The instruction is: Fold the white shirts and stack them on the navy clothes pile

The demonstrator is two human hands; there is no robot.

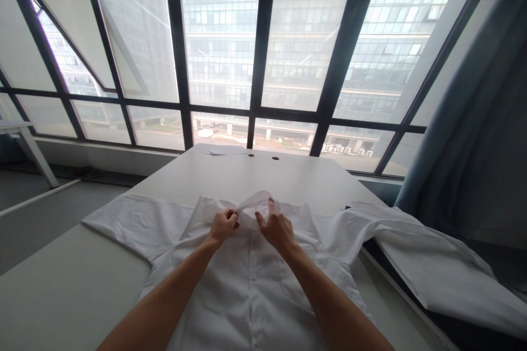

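A white button-front shirt lies spread on the white table, front side up, with its collar toward the windows. My left hand is closed in a pinch on the left part of the collar, which stands raised in a thin, partly see-through arch. On the other side, my right hand has its thumb and index finger apart. Its index fingertip rests at the collar's right edge, and its other fingers are partly hidden. One sleeve stretches out to the left. The right sleeve extends toward more white cloth.
The white table reaches toward large black-framed windows. At right, white fabric drapes over a dark, light-edged surface. A blue-grey curtain hangs there. Something flat and white lies at the table's far edge. Another table stands left.
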